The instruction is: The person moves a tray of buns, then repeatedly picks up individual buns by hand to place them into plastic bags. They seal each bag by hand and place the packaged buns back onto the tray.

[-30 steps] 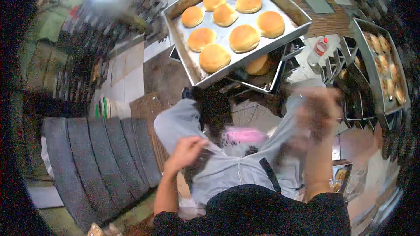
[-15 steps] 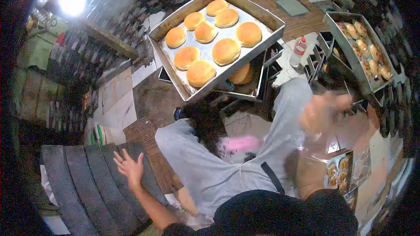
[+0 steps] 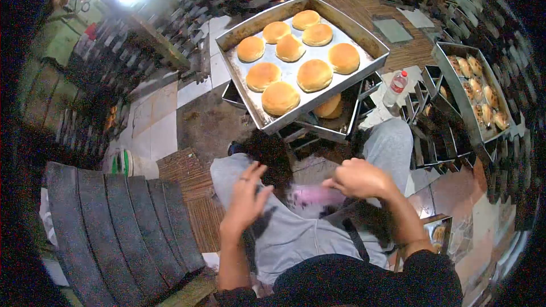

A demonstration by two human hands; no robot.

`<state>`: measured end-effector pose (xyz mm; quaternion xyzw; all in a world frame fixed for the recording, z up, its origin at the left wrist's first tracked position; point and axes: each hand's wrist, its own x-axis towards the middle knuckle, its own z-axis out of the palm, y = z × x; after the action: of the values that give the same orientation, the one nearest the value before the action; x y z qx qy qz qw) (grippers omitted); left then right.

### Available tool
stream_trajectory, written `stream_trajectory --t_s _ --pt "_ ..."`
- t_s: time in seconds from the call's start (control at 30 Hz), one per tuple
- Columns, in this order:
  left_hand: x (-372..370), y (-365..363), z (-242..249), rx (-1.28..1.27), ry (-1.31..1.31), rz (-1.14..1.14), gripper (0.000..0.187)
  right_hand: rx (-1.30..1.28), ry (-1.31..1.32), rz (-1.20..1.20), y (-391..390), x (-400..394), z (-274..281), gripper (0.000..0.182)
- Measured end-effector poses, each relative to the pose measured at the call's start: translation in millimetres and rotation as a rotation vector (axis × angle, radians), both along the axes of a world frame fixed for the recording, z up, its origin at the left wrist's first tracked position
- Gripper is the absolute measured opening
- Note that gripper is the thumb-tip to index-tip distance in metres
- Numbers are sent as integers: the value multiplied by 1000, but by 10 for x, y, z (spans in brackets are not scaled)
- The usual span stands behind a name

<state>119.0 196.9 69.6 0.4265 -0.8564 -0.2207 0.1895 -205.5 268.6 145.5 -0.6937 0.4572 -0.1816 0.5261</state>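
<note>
My left hand (image 3: 247, 198) is raised above the grey trousers, its fingers apart and nothing in it. My right hand (image 3: 362, 178) is closed, with its fingertips at the right end of a blurred pink and clear packet (image 3: 318, 195) between my legs. Whatever those fingers hold, if anything, is hidden. In front of me a metal baking tray (image 3: 325, 108) carries several round golden buns (image 3: 314, 75) on a pale lining. It rests tilted on another tray, where part of a further bun (image 3: 329, 106) shows.
To the right, a tray (image 3: 478, 132) of topped breads sits on stacked trays near a plastic bottle (image 3: 396, 88) with a red cap. A dark ribbed panel (image 3: 119, 222) lies at left, beside a white tub (image 3: 140, 166). Packed breads (image 3: 438, 233) stand by my right elbow.
My left hand has come off the dark panel, moving right over my lap. My right hand has swung in from the right to the pink packet and closed. The view has shifted slightly.
</note>
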Motion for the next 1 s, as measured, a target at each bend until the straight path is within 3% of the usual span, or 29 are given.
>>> stream_trajectory --t_s 0.07,0.13,0.17,0.2,0.23,0.27,0.33,0.4,0.47,0.53,0.6,0.63,0.7,0.77,0.83,0.87,0.93,0.97,1.0 --pt "-106 -124 40 55 -65 -112 50 98 -505 -53 26 -72 46 39" --pt "-117 -172 33 993 -118 -157 52 -322 -906 -18 51 -200 -1059 40" --pt "-26 -225 -179 1163 28 -233 54 -151 -914 -145 95 -70 -1038 39" --pt "47 -243 -373 1157 36 -224 54 47 -601 -144 -36 69 -771 41" --pt "107 -252 -556 1359 304 -187 56 229 -274 -78 -166 209 -505 43" --pt "133 -261 -640 1545 586 -149 58 222 -268 -62 -137 174 -332 43" --pt "64 -356 -545 1502 697 -137 62 138 -420 -110 -92 36 -205 44" --pt "22 -334 -578 1494 944 -67 65 -339 -411 -260 152 -253 -1141 37" --pt "21 -374 -645 1481 934 -79 67 -372 -584 -186 32 -183 -1064 33" --pt "7 -418 -656 1416 681 -69 67 135 -290 -166 -252 142 -384 39" --pt "24 -380 -641 1482 805 -141 65 5 364 -129 -257 183 -283 42" --pt "25 -402 -654 1518 826 -90 65 -152 -174 -163 -174 114 -260 39" --pt "-29 -394 -569 1519 855 -90 66 -280 -696 -167 49 -76 -438 36" --pt "-15 -411 -640 1512 853 -96 67 -200 -617 -125 44 -180 -1044 36" --pt "-12 -428 -665 1519 867 -93 67 79 -279 -68 -176 59 -778 34" --pt "3 -420 -679 1537 878 -79 63 86 -275 -63 -80 25 -635 34" --pt "16 -497 -679 1534 893 -73 60 -18 -258 -127 12 -168 -509 33" --pt "23 -475 -689 1530 896 -90 63 -308 -266 -162 193 -341 -936 32" --pt "22 -416 -697 1532 901 -104 66 -606 -238 -231 244 -317 -916 32"
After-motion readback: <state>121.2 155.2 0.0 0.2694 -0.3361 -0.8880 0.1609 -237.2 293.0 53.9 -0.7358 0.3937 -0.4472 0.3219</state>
